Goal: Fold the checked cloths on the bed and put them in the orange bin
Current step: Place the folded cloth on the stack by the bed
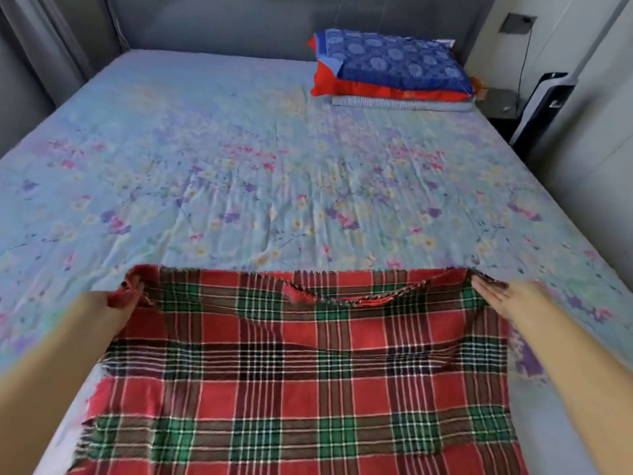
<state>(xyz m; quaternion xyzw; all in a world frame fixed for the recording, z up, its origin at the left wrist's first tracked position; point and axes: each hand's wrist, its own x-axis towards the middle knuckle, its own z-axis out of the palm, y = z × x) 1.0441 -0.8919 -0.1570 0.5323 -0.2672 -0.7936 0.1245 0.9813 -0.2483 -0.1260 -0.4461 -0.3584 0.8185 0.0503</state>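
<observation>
A red, green and white checked cloth (pixel 298 378) lies spread over the near part of the bed, its far edge doubled back with a sagging fold in the middle. My left hand (pixel 118 303) grips the far left corner, red fabric bunched in its curled fingers. My right hand (pixel 496 296) pinches the far right corner, fingers fairly straight along the fabric. The orange bin is not in view.
The bed (pixel 257 173) has a pale blue flowered sheet. At its far right corner, a blue patterned pillow (pixel 394 60) lies on a red one over a folded grey cloth. A bedside table and a white and black appliance (pixel 544 104) stand against the right wall.
</observation>
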